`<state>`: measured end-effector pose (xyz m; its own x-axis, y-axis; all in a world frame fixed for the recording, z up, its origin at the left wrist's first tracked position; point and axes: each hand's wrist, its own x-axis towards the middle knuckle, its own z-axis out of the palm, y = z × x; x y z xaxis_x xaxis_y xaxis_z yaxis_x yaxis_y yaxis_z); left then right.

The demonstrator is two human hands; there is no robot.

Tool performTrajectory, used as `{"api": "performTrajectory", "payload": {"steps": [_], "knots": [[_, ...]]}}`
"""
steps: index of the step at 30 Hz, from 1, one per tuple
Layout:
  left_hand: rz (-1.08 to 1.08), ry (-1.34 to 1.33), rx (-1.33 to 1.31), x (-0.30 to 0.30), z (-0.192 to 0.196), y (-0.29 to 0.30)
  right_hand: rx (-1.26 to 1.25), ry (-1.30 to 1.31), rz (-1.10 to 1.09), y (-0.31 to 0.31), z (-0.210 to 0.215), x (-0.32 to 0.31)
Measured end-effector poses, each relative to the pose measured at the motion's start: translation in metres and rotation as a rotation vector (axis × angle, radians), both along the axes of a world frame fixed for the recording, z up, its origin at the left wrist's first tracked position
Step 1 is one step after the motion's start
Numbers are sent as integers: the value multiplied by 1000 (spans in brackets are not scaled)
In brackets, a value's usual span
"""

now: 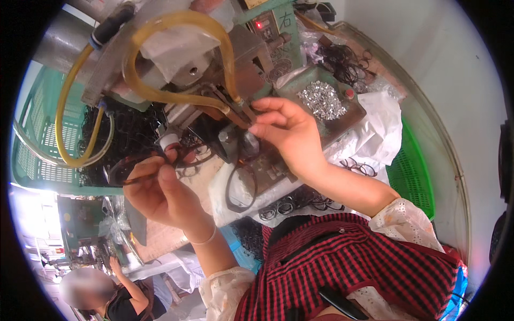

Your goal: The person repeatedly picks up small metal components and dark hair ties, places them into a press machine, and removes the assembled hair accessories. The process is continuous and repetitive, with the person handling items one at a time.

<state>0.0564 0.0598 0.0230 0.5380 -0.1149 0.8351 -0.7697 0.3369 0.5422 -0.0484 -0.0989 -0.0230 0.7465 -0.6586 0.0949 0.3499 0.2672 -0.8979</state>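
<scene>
A plain whitish wall [444, 69] stands at 2 o'clock, a brownish edging [459, 176] running down it past 3 (curved, as the lens bends it). At 8 o'clock a tan counter [160, 232] shows; between 8 and 9, strong white glare [35, 214] hides its source.

Workshop: green machine [293, 51], yellow hose [175, 18], tray [353, 115] of metal bits [322, 100], plastic basket [38, 142]

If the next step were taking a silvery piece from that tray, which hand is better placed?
Probably the right hand: it is nearer the tray of small silvery pieces, though it is at the machine. The left hand is farther off, holding a thin dark strip.
</scene>
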Motion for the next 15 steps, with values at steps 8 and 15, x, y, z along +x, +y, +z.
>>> {"api": "performTrajectory", "payload": {"steps": [8, 15], "knots": [[6, 216, 132, -60, 13, 6, -1146, 160, -511, -57, -15, -61], [-46, 224, 348, -47, -3, -39, -1388, 651, -629, -111, -93, -66]]}}
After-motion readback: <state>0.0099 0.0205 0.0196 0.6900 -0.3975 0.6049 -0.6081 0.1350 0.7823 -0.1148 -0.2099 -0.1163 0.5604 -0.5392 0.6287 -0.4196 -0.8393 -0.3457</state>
